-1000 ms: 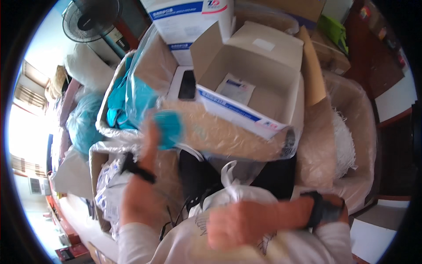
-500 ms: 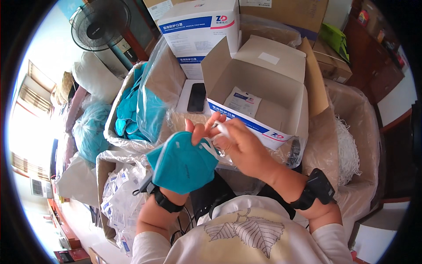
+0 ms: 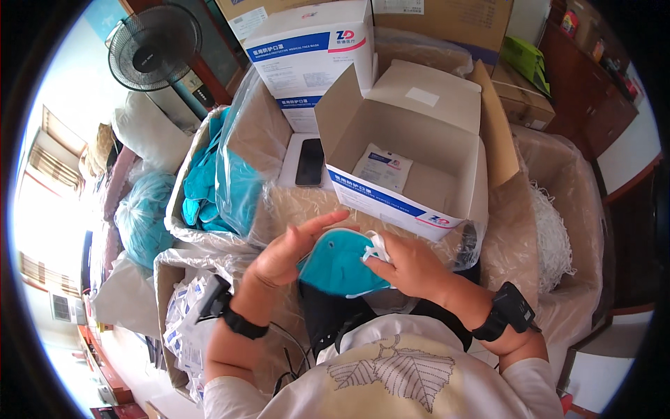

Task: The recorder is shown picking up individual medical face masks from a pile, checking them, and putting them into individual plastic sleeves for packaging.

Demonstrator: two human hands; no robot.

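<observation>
A teal face mask (image 3: 343, 264) hangs in front of my lap, with white ear loops bunched at its right end. My right hand (image 3: 413, 267) pinches it there, thumb over the loops. My left hand (image 3: 285, 255) is beside the mask's left edge, its fingers stretched out and apart; whether the palm touches the mask is hidden. Just beyond my hands stands an open white carton (image 3: 401, 202) with flaps up, and a few flat white packets (image 3: 382, 167) lie on its floor.
A black phone (image 3: 310, 162) lies left of the open carton, near stacked closed cartons (image 3: 307, 49). At left are a lined box of teal masks (image 3: 209, 188) and a box of white packets (image 3: 183, 314). White cords (image 3: 553, 237) fill a lined box at right. A fan (image 3: 150, 52) stands far left.
The mask has moved right and turned, now held at its right end by my right hand. My left hand has let go of it and spread its fingers.
</observation>
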